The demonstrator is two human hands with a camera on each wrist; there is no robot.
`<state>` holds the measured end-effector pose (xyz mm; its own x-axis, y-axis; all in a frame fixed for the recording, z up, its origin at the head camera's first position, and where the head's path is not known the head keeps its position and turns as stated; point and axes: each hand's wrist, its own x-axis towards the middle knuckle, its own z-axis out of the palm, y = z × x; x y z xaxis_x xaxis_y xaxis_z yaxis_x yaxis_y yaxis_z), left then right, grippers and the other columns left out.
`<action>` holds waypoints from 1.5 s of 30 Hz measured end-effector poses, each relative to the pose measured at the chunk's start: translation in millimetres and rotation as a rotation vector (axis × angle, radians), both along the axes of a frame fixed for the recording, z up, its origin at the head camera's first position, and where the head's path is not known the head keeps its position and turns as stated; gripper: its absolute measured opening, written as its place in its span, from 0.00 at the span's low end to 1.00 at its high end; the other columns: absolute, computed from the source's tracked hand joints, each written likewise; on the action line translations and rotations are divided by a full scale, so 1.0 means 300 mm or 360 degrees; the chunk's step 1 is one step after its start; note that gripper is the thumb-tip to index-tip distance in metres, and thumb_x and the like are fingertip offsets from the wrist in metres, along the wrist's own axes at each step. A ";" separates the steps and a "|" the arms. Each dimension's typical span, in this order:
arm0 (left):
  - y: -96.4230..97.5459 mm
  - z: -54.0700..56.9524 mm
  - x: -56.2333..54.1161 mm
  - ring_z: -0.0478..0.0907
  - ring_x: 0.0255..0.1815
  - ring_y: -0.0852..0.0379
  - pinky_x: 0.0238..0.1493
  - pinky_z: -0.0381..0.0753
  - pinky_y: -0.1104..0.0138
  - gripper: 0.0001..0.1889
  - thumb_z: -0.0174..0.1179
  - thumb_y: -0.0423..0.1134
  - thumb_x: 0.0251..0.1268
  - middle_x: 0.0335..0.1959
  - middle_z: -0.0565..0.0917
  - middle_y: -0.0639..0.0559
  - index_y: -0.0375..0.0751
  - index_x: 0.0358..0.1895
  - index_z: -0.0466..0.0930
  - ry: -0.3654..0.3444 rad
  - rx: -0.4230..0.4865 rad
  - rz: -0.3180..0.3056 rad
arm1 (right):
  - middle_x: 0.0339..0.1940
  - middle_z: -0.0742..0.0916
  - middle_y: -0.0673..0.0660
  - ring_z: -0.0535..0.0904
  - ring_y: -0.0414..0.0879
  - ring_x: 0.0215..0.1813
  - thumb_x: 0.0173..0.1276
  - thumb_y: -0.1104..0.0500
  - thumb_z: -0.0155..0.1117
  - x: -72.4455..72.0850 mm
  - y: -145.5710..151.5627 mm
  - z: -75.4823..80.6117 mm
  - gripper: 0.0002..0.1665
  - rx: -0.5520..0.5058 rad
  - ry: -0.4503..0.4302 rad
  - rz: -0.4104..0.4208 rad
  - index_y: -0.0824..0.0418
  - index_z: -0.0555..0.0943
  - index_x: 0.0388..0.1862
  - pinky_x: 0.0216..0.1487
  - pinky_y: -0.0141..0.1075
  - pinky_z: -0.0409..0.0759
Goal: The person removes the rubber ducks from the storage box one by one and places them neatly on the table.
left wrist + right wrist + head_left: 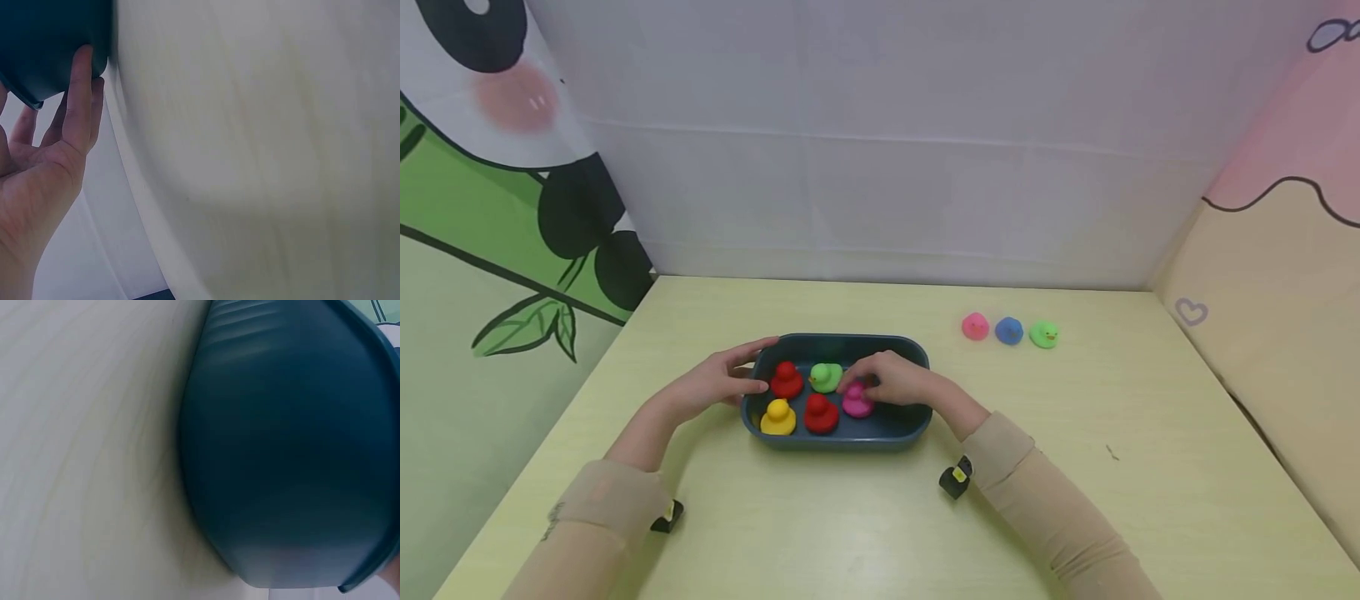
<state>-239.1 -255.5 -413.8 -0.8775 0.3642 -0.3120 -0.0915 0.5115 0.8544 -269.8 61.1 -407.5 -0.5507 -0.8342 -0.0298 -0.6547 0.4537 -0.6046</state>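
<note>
A dark blue oblong tub (850, 444) holds several toy ducks. My right hand (895, 379) reaches in over its right end and pinches a magenta duck (856, 403) between thumb and fingers. At the tub's left end my left hand (718, 382) holds the wall, its thumb over the rim; the left wrist view shows long fingers (78, 103) against the outside. Inside are a light green duck (826, 377), a red duck (786, 381), a second red duck (821, 414) and a yellow duck (778, 417). The tub hides most of the right hand in the right wrist view.
Behind the tub to the right, a pink duck (975, 327), a blue duck (1009, 331) and a green duck (1044, 334) stand in a row on the pale table (820, 525). A white cloth wall (887, 200) rises at the table's back edge.
</note>
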 end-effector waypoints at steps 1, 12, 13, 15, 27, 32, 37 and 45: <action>0.000 -0.001 0.000 0.62 0.68 0.36 0.49 0.80 0.55 0.38 0.62 0.46 0.62 0.74 0.54 0.41 0.68 0.72 0.53 0.0001 -0.0001 -0.0001 | 0.52 0.84 0.50 0.76 0.42 0.53 0.64 0.69 0.59 -0.001 0.000 0.000 0.18 -0.0001 0.0000 0.0000 0.55 0.82 0.50 0.55 0.31 0.75; -0.005 -0.007 -0.006 0.60 0.69 0.36 0.50 0.80 0.54 0.38 0.62 0.47 0.61 0.74 0.53 0.42 0.68 0.72 0.53 -0.0006 -0.0005 -0.0003 | 0.50 0.85 0.50 0.77 0.41 0.47 0.64 0.67 0.61 0.005 0.018 0.004 0.16 -0.0053 0.0075 -0.0028 0.56 0.83 0.49 0.50 0.28 0.76; -0.005 -0.007 -0.006 0.60 0.69 0.36 0.50 0.80 0.54 0.38 0.62 0.47 0.61 0.74 0.53 0.42 0.68 0.72 0.53 -0.0006 -0.0005 -0.0002 | 0.50 0.85 0.50 0.77 0.41 0.46 0.63 0.67 0.61 0.007 0.021 0.007 0.16 -0.0067 0.0088 -0.0027 0.56 0.83 0.49 0.50 0.28 0.76; -0.006 -0.007 -0.005 0.60 0.69 0.36 0.51 0.80 0.54 0.38 0.62 0.47 0.61 0.75 0.52 0.42 0.69 0.72 0.52 -0.0008 -0.0008 -0.0001 | 0.49 0.85 0.50 0.77 0.41 0.45 0.63 0.67 0.62 0.011 0.029 0.016 0.16 -0.0094 0.0110 -0.0022 0.56 0.83 0.49 0.49 0.28 0.76; -0.006 -0.004 -0.003 0.61 0.68 0.36 0.50 0.80 0.55 0.37 0.61 0.45 0.63 0.74 0.53 0.41 0.68 0.72 0.53 0.0009 -0.0001 -0.0018 | 0.50 0.84 0.50 0.77 0.40 0.42 0.63 0.63 0.64 0.035 0.081 0.076 0.15 -0.0192 0.0145 -0.0028 0.57 0.83 0.49 0.46 0.32 0.79; -0.004 -0.001 0.000 0.61 0.68 0.36 0.50 0.80 0.55 0.37 0.61 0.45 0.63 0.74 0.53 0.41 0.67 0.72 0.53 0.0007 -0.0001 -0.0014 | 0.48 0.84 0.47 0.76 0.40 0.41 0.63 0.60 0.66 0.041 0.108 0.102 0.16 -0.0209 0.0114 -0.0088 0.55 0.82 0.50 0.43 0.28 0.78; -0.004 0.003 0.004 0.61 0.68 0.35 0.50 0.80 0.55 0.38 0.61 0.46 0.62 0.74 0.53 0.41 0.67 0.73 0.52 -0.0004 0.0002 -0.0008 | 0.43 0.83 0.45 0.74 0.40 0.36 0.61 0.57 0.68 0.045 0.136 0.133 0.17 -0.0236 0.0176 -0.0133 0.53 0.83 0.50 0.38 0.30 0.76; -0.002 0.005 0.002 0.60 0.69 0.35 0.50 0.80 0.55 0.38 0.61 0.46 0.62 0.74 0.52 0.42 0.67 0.73 0.52 0.0001 -0.0007 -0.0014 | 0.38 0.82 0.43 0.74 0.41 0.30 0.59 0.55 0.70 0.044 0.195 0.182 0.17 -0.0315 0.0172 -0.0246 0.52 0.83 0.49 0.31 0.31 0.75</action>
